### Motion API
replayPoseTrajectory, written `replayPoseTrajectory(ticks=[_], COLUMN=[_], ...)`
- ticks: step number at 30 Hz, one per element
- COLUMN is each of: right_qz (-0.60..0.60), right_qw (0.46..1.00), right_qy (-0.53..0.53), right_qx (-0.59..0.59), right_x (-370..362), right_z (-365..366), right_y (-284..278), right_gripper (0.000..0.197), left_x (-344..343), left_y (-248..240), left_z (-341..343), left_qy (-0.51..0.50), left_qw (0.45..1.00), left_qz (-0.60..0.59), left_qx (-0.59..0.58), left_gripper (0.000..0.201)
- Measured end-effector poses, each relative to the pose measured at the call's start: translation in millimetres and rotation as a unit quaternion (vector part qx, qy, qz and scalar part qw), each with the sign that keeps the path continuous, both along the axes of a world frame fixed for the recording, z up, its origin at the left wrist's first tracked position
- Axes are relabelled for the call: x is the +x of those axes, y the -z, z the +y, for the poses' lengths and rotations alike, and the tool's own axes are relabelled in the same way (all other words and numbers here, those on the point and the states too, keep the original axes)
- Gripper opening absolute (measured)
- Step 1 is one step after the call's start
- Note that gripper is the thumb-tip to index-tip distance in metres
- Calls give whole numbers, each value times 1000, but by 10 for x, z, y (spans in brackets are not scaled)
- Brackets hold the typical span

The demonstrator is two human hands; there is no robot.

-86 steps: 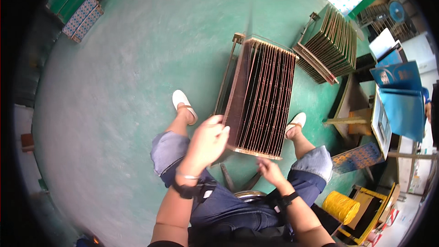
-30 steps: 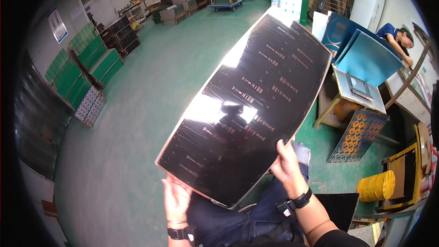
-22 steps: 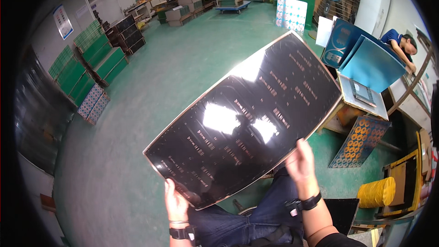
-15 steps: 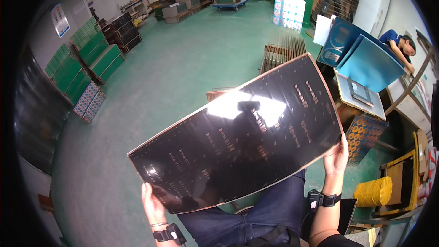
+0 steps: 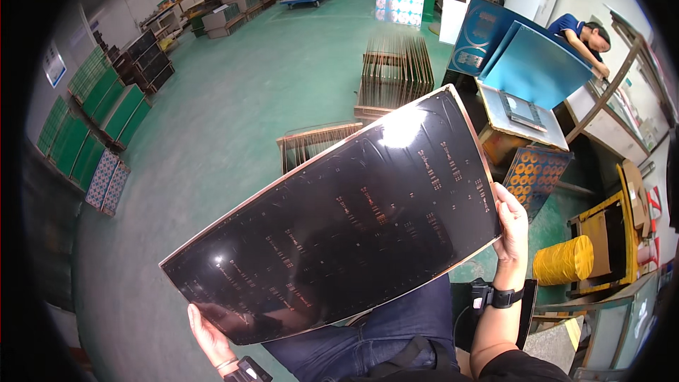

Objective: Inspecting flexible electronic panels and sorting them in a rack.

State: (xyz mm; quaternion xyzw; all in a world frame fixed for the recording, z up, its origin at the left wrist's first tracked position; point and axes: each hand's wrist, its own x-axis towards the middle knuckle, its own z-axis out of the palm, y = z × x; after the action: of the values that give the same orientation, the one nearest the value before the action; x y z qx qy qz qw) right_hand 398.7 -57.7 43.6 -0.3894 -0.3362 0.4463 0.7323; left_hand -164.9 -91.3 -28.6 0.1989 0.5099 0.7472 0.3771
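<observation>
Black glossy panel between left hand and right hand fingers.

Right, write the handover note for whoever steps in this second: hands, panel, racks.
Left hand: under the near-left corner of the large glossy black copper-edged panel, fingers gripping its edge.
Right hand: gripping the panel's right edge, wrist strap on.
Panel: off the rack, held flat and tilted above the lap, shiny face up, ceiling lights glaring on it.
Near rack of upright panels: on the green floor just beyond the held panel, partly hidden by it. A second rack stands farther back.
Done: one panel is in hand.
Left: this panel is not set down anywhere yet.
</observation>
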Motion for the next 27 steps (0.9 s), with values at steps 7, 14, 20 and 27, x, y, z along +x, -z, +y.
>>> replayPoseTrajectory(ticks=[7, 14, 20, 27], right_qz=[-23, -138, 27, 167], right_qw=[999, 987, 937, 965], right_qy=[-7, 66, -197, -95], right_qx=[-33, -48, 287, 178], right_x=[-28, 253, 809, 97], right_z=[16, 94, 592, 480], right_y=[-56, 161, 620, 785], right_gripper=[45, 26, 35, 39], left_x=[-200, -80, 624, 942], left_y=[9, -249, -667, -784], left_z=[-80, -88, 154, 157], left_qy=[39, 79, 140, 125], left_qw=[999, 986, 956, 972], left_qz=[5, 100, 7, -159], left_qx=[28, 112, 260, 120], left_gripper=[26, 33, 26, 37])
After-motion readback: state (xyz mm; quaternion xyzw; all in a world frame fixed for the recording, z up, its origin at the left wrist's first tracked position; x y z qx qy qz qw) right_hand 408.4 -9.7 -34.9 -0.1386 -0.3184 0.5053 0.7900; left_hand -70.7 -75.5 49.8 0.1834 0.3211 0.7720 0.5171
